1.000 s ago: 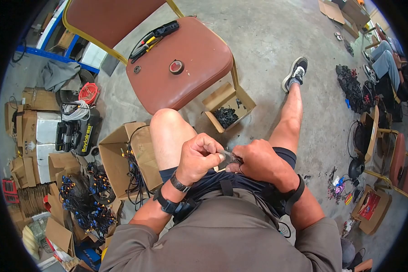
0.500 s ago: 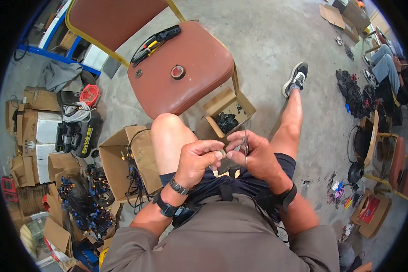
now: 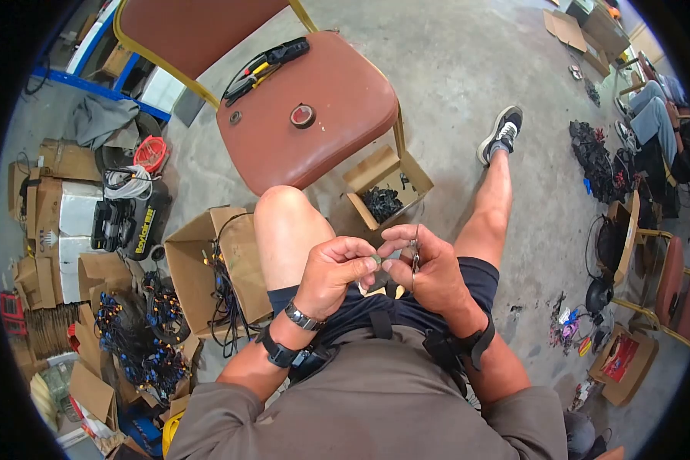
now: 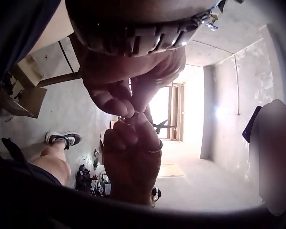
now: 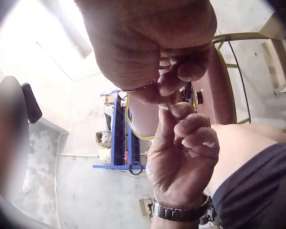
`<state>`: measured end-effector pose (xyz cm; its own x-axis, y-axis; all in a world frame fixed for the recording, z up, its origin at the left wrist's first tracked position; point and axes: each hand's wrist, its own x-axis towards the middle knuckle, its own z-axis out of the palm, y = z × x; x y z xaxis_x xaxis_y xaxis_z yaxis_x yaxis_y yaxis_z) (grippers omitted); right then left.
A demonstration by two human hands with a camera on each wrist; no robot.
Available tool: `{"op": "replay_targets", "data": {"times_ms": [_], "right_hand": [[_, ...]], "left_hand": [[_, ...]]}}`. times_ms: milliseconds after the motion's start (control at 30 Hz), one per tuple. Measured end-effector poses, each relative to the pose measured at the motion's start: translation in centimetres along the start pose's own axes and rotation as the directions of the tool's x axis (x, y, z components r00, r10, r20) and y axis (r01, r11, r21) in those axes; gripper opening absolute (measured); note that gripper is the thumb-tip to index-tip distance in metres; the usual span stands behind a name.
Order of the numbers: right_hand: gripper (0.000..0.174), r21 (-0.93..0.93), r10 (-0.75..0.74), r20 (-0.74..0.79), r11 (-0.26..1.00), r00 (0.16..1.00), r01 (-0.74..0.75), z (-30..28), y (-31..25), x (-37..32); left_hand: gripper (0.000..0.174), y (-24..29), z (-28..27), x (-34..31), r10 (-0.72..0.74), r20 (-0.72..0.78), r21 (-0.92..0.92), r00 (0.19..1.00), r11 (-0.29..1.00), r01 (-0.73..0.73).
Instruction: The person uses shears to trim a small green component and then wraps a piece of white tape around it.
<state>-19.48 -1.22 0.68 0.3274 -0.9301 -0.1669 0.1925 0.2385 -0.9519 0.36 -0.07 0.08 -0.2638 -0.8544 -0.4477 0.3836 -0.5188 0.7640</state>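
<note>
The left hand (image 3: 326,274) pinches a small greenish piece (image 3: 376,261) between thumb and index finger, above the lap. Facing it, the right hand (image 3: 431,270) holds a thin metal tool (image 3: 415,249), its loop round a finger; it looks like small scissors. Thumb and index tips of the right hand meet close to the piece. In the left wrist view the tool's dark blades (image 4: 163,126) stick out beside the right hand (image 4: 133,160). The right wrist view shows the pale green piece (image 5: 164,108) at the left hand's (image 5: 183,152) thumb tip; fingers partly hide it.
A brown chair (image 3: 307,115) ahead carries pliers (image 3: 257,73) and a tape roll (image 3: 303,116). An open box (image 3: 389,188) with black pieces stands beneath its edge. Left of the knee is a box of cables (image 3: 199,276). Another seated person's legs (image 3: 655,115) show at the far right.
The right hand has turned and drawn back from the left fingertips, bringing the metal tool upright in its grip, then moved close again. The left hand has kept its pinch almost in place.
</note>
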Motion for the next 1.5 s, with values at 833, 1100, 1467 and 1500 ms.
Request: {"op": "replay_targets", "data": {"times_ms": [833, 1100, 1467, 1500], "right_hand": [[0.023, -0.440, -0.162, -0.006, 0.887, 0.987, 0.143, 1.1, -2.2, -1.6], [0.031, -0.462, -0.035, 0.012, 0.886, 0.999, 0.036, 1.6, -2.4, -1.0], [0.028, -0.293, -0.021, 0.224, 0.952, 0.974, 0.088, -1.0, -3.3, 4.1], [0.030, -0.321, -0.036, 0.230, 0.940, 0.972, 0.111, -1.2, -3.9, 4.3]], "left_hand": [[0.014, 0.3, 1.0, -0.9, 0.191, 0.219, 0.493, 0.957, 0.825, -0.277], [0.010, -0.2, 0.2, -1.1, 0.175, 0.159, 0.504, 0.972, 0.832, -0.232], [0.011, 2.1, 0.4, 1.3, 0.079, 0.135, 0.331, 0.988, 0.936, -0.120], [0.011, 2.2, 0.7, 1.6, 0.120, 0.130, 0.313, 0.984, 0.937, -0.155]]}}
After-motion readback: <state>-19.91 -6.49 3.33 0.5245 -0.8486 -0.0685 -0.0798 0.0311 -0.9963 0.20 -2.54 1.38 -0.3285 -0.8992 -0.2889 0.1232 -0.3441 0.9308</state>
